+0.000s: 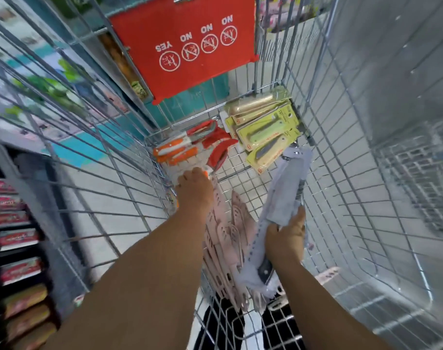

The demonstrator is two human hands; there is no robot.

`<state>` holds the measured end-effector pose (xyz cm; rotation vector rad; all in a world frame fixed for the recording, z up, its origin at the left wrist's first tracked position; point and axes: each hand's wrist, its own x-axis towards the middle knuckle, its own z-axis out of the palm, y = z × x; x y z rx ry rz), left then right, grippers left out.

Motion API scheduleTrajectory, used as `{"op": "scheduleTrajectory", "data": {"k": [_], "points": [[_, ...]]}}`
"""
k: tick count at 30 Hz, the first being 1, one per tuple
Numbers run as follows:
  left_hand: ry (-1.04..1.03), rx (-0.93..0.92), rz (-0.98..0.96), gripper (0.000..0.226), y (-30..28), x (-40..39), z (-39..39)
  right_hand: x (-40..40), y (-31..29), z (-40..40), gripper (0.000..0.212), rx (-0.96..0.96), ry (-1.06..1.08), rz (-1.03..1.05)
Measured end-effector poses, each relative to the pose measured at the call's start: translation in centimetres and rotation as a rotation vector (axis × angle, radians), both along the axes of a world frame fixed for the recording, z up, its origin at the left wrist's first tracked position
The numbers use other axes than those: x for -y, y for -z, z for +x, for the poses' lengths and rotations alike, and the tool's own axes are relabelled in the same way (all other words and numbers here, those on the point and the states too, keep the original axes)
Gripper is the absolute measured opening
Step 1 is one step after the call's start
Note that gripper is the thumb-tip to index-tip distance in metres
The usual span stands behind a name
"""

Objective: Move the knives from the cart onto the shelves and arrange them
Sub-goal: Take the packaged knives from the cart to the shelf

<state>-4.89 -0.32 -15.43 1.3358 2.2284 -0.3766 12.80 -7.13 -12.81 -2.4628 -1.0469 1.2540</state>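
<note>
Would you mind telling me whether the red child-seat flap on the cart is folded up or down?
Folded up: the red flap lies flat against the cart end wall, above the knife packs on the basket floor.

My wire cart [341,173] carried the knives on its mesh floor: yellow-carded knives [266,130] in the far right corner, orange-handled ones [175,150] with red peelers [216,140] along the far left side, pink packs [223,238] near its middle.
</note>
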Motion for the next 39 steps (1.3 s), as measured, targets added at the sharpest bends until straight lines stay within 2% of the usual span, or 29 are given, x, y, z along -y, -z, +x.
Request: {"op": "scheduleTrajectory", "data": {"k": [6, 10, 13, 16, 19, 23, 25, 26, 27, 29, 30, 32, 39], "points": [[-0.160, 0.102, 0.064, 0.043, -3.9, 4.0, 5.1, 1.3, -2.3, 1.9, 0.068, -0.018, -0.073, 0.021], [-0.259, 0.119, 0.134, 0.042, -7.4, 5.7, 6.9, 1.1, -5.2, 3.6, 0.066, -0.040, -0.195, -0.080], [-0.349, 0.152, 0.194, 0.039, -10.8, 6.9, 8.4, 1.0, -7.8, 5.3, 0.063, -0.106, -0.243, 0.029], [-0.425, 0.154, 0.257, 0.039, -14.8, 8.2, 10.1, 0.7, -10.2, 6.9, 0.050, -0.184, -0.347, 0.167], [-0.534, 0.159, 0.412, 0.031, -19.1, 9.8, 11.6, 0.3, -13.2, 7.5, 0.044, -0.267, -0.429, 0.270], [-0.551, 0.054, 0.543, 0.031, -25.3, 12.3, 12.3, 0.5, -18.2, 6.8, 0.052, -0.373, -0.544, 0.391], [-0.627, 0.007, 0.663, 0.030, -27.7, 14.1, 11.8, 1.1, -20.7, 5.9, 0.049, -0.425, -0.595, 0.452], [-0.683, 0.077, 0.728, 0.033, -29.1, 15.1, 11.6, 1.6, -22.0, 5.4, 0.047, -0.455, -0.620, 0.484], [-0.656, 0.055, 0.758, 0.038, -30.2, 16.4, 11.4, 2.3, -23.2, 4.8, 0.046, -0.485, -0.649, 0.511], [-0.720, 0.050, 0.852, 0.026, -32.8, 18.9, 10.7, 3.9, -25.7, 3.5, 0.047, -0.540, -0.720, 0.548], [-0.743, -0.013, 0.836, 0.023, -33.8, 20.3, 10.2, 4.9, -26.8, 2.7, 0.047, -0.557, -0.759, 0.566], [-0.807, -0.112, 0.839, 0.027, -36.0, 23.6, 9.7, 7.2, -28.9, 0.9, 0.049, -0.572, -0.832, 0.596], [-0.981, -0.305, 1.037, 0.022, -41.7, 39.7, 7.8, 19.5, -34.9, -5.4, 0.063, -0.741, -1.113, 0.642]]}}
